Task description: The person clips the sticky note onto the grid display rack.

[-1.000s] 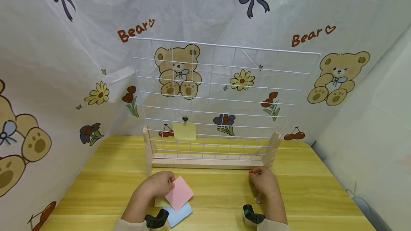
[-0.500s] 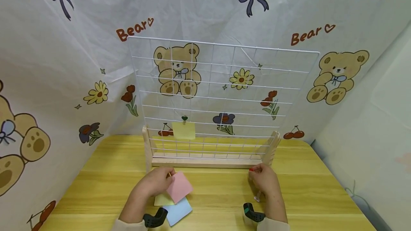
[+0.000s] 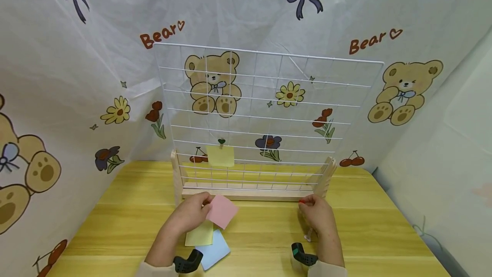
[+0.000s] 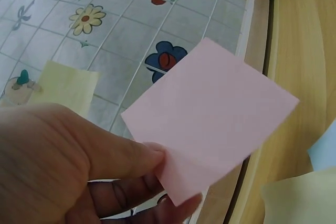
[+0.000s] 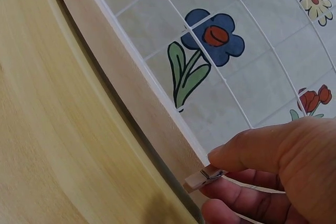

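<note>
My left hand (image 3: 194,213) pinches a square pink paper note (image 3: 223,211) by one corner, thumb on its face in the left wrist view. The note is lifted over the table, before the rack's wooden base (image 3: 246,195). Between thumb and fingers, my right hand (image 3: 318,215) pinches a small wooden clothespin (image 5: 202,178); a red tip shows at its end in the head view. That hand is near the base's right end. Behind stands a white wire grid (image 3: 253,98), where a yellow note (image 3: 221,157) hangs from a clothespin with a green heart (image 3: 221,141).
On the table below my left hand lie a pale yellow note (image 3: 200,236) and a blue note (image 3: 213,251), partly overlapping. A small whitish piece (image 3: 308,237) lies beside my right wrist. A bear-printed cloth (image 3: 127,20) hangs behind the grid.
My left hand has lifted the pink note forward and away from the yellow and blue notes, uncovering more of them. The right hand has shifted slightly forward, still holding the clothespin.
</note>
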